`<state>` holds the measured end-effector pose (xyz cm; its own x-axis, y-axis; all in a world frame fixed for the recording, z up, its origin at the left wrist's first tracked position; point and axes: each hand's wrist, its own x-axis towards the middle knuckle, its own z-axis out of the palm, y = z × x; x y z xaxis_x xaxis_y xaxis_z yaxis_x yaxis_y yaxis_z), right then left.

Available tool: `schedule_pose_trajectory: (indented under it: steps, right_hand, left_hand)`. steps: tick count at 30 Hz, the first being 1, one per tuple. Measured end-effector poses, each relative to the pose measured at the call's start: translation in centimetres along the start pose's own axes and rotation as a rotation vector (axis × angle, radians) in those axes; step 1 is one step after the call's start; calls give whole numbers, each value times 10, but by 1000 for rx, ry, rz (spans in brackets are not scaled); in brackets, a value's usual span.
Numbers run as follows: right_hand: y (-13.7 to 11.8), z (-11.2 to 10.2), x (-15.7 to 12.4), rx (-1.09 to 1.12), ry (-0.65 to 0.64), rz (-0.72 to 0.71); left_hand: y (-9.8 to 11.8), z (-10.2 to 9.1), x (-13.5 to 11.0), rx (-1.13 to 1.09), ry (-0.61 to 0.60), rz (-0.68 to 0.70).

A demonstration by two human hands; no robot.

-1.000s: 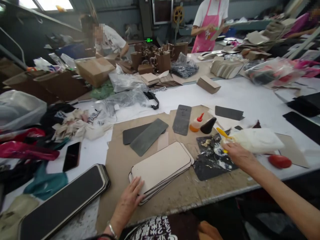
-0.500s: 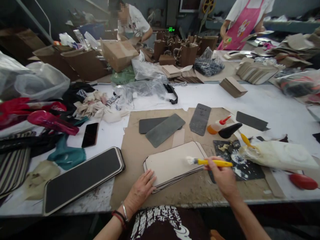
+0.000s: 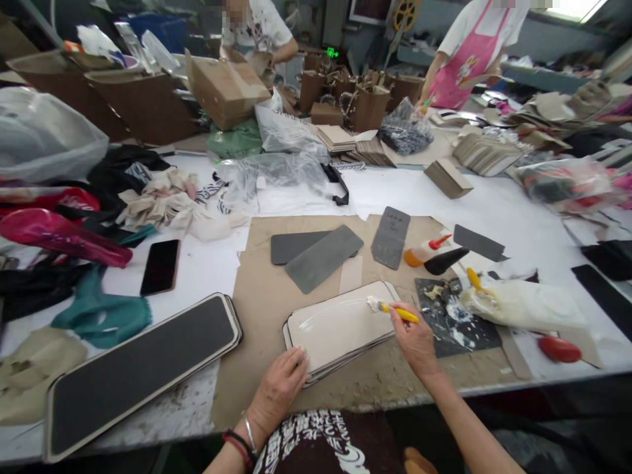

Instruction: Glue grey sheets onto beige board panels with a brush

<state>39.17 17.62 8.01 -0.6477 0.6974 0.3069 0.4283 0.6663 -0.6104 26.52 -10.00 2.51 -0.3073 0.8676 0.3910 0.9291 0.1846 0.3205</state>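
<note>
A stack of cream rounded boards (image 3: 336, 326) lies on brown paper (image 3: 261, 309) in front of me. My left hand (image 3: 281, 388) rests flat, fingers spread, on the stack's near left corner. My right hand (image 3: 412, 336) is closed round a yellow-handled brush (image 3: 395, 309). Its white bristles touch the top board near its far right edge, where a wet streak of glue shows. To the right lies a black sheet smeared with glue (image 3: 457, 319).
A stack of black-faced boards (image 3: 138, 368) lies at left, a phone (image 3: 160, 266) beyond it. Grey strips (image 3: 320, 257), an orange glue bottle (image 3: 419, 250) and a white bag (image 3: 523, 303) sit near. Two people work at the table's far side among brown bags and boxes.
My right hand has brought the brush from the glue sheet onto the top board and swept it along the far edge. The left hand has stayed on the stack's corner.
</note>
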Motion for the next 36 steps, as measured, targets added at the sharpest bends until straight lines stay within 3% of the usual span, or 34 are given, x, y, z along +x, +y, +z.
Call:
schedule_pose_trajectory:
  steps: [2, 4, 10, 12, 15, 19, 21, 25, 28, 31, 33, 36]
  right_hand:
    - [11, -11, -5, -79, 50, -18]
    - [2, -9, -19, -78, 44, -48]
    - [-95, 35, -67, 257, -215, -66]
    - [-109, 41, -72, 344, -273, -1]
    - [-89, 32, -68, 363, -267, 123]
    - [-31, 0, -53, 165, -85, 247]
    - [-17, -13, -48, 68, -13, 237]
    - [-36, -8, -46, 116, -33, 199]
    - [-74, 23, -50, 349, -182, 220]
    - [-104, 54, -51, 493, -318, 136]
    - [-108, 64, -46, 483, -352, 63]
    - [-87, 58, -29, 361, -261, 24]
  left_hand:
    - [-1, 3, -1, -13, 30, 7]
    - [-2, 5, -1, -32, 41, 12]
    - [-7, 6, -4, -119, 72, 78]
    - [-9, 6, -5, -139, 74, 97]
    - [-10, 6, -7, -151, 44, 69]
    - [-8, 7, -6, -146, 54, 50]
    - [-7, 7, -5, -142, 67, 47]
    - [-5, 3, -2, -133, 33, 28]
    - [-3, 1, -1, -115, -7, 7]
    - [-3, 0, 1, -95, -8, 5]
    - [-3, -1, 2, -93, 12, 5]
    - [-3, -1, 3, -90, 26, 8]
